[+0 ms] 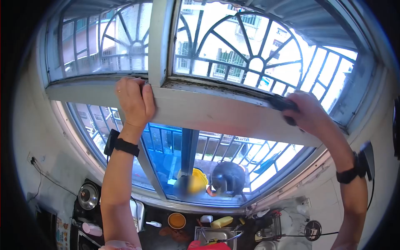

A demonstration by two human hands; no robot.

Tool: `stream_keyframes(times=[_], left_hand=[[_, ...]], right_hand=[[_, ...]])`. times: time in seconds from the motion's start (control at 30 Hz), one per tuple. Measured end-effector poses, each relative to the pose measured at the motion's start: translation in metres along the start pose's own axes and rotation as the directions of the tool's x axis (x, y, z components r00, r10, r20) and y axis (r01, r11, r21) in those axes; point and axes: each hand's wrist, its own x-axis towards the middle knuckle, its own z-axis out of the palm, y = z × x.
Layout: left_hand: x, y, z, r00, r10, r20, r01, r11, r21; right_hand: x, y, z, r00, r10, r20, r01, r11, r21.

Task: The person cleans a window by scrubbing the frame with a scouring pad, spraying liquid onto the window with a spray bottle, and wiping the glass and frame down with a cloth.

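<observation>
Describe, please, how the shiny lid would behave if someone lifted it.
The lid looks like metal, so probably stiff. Its smooth shine suggests it may be slippery. Being round, it could roll if stood on edge.

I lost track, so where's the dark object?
In the head view, right of centre, the dark object is in the right hand, at the upper window's bottom ledge.

Arms [118, 179] raised, apart | left hand [135, 100]: fingers [148, 96] bent | right hand [308, 110]: curled (back showing)
</observation>
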Motion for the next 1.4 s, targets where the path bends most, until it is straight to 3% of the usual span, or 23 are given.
stream_keyframes(times=[0.07, 0.1, 0.13, 0.17, 0.2, 0.23, 0.4, 0.43, 0.47, 0.5, 0.57, 0.63, 0.73, 0.8, 0.87, 0.97, 1.03, 1.1, 1.17, 1.27, 1.37, 1.4], left_hand=[[0.003, 0.003, 0.004, 1.0, 0.02, -0.016, -0.02, 0.999, 0.047], [0.002, 0.002, 0.003, 0.999, 0.037, -0.021, -0.035, 0.996, 0.084], [0.001, 0.003, 0.004, 0.998, 0.051, -0.03, -0.047, 0.993, 0.108], [0.001, 0.001, 0.005, 0.999, 0.029, -0.025, -0.027, 0.996, 0.085], [-0.001, 0.0, 0.005, 1.0, 0.001, -0.02, 0.0, 0.998, 0.06], [-0.003, -0.001, 0.005, 1.0, 0.006, -0.023, -0.005, 0.999, 0.04], [-0.001, -0.005, 0.004, 0.999, 0.032, -0.013, -0.033, 0.999, -0.035], [0.0, -0.006, 0.003, 0.999, 0.042, -0.017, -0.043, 0.998, -0.049], [0.0, -0.007, 0.003, 0.999, 0.029, -0.018, -0.029, 0.998, -0.049], [-0.001, -0.006, 0.005, 1.0, 0.011, -0.022, -0.012, 0.999, -0.051], [-0.004, -0.004, 0.007, 0.999, -0.015, -0.028, 0.014, 0.999, -0.043], [-0.002, -0.003, 0.009, 0.999, -0.007, -0.032, 0.006, 0.999, -0.032], [-0.01, -0.013, 0.009, 0.999, -0.042, -0.012, 0.042, 0.999, -0.02], [-0.016, -0.019, 0.014, 0.997, -0.077, -0.023, 0.076, 0.996, -0.038], [-0.021, -0.032, 0.014, 0.998, -0.055, 0.005, 0.055, 0.997, -0.058], [-0.027, -0.048, 0.014, 0.999, -0.043, 0.022, 0.044, 0.998, -0.05], [-0.038, -0.066, 0.018, 0.996, -0.081, 0.032, 0.083, 0.995, -0.057], [-0.048, -0.074, 0.021, 0.989, -0.138, 0.047, 0.14, 0.989, -0.053], [-0.056, -0.086, 0.021, 0.977, -0.199, 0.072, 0.202, 0.978, -0.041], [-0.056, -0.091, 0.022, 0.981, -0.175, 0.085, 0.179, 0.982, -0.051], [-0.058, -0.095, 0.022, 0.986, -0.13, 0.104, 0.136, 0.989, -0.053], [-0.06, -0.098, 0.021, 0.984, -0.142, 0.108, 0.147, 0.989, -0.034]], right_hand=[[0.041, -0.032, 0.01, 0.981, -0.177, 0.079, 0.181, 0.983, -0.043], [0.067, -0.067, 0.016, 0.96, -0.269, 0.07, 0.268, 0.963, 0.031], [0.1, -0.094, 0.038, 0.911, -0.404, -0.085, 0.411, 0.908, 0.087], [0.127, -0.12, 0.066, 0.722, -0.487, -0.491, 0.563, 0.826, 0.008], [0.133, -0.15, 0.044, 0.869, -0.432, -0.239, 0.464, 0.881, 0.094], [0.126, -0.159, 0.03, 0.909, -0.399, -0.124, 0.411, 0.906, 0.1], [0.028, -0.053, 0.028, 0.98, -0.145, -0.136, 0.139, 0.989, -0.05], [0.009, -0.011, 0.028, 0.999, -0.019, 0.026, 0.023, 0.988, -0.151], [-0.024, 0.025, 0.019, 0.983, 0.18, 0.04, -0.172, 0.972, -0.158], [-0.06, 0.074, 0.024, 0.967, 0.242, -0.084, -0.255, 0.939, -0.233], [-0.123, 0.149, 0.011, 0.901, 0.397, -0.175, -0.433, 0.847, -0.309], [-0.154, 0.223, 0.013, 0.854, 0.49, -0.172, -0.512, 0.851, -0.115], [-0.132, 0.186, -0.001, 0.899, 0.436, 0.037, -0.406, 0.862, -0.305], [-0.118, 0.135, 0.009, 0.978, 0.205, -0.049, -0.211, 0.957, -0.197], [-0.098, 0.091, 0.013, 0.993, 0.063, -0.096, -0.077, 0.987, -0.142], [-0.11, 0.105, 0.013, 0.991, 0.077, -0.106, -0.103, 0.958, -0.267], [-0.144, 0.164, 0.022, 0.98, 0.15, -0.128, -0.194, 0.847, -0.494], [-0.169, 0.21, 0.013, 0.894, 0.436, -0.102, -0.417, 0.729, -0.543], [-0.179, 0.258, 0.018, 0.865, 0.473, -0.165, -0.463, 0.629, -0.624], [-0.176, 0.277, 0.011, 0.826, 0.555, -0.095, -0.451, 0.552, -0.701], [-0.175, 0.269, 0.015, 0.866, 0.494, -0.077, -0.435, 0.669, -0.602], [-0.165, 0.256, 0.013, 0.917, 0.389, -0.084, -0.364, 0.735, -0.573]])
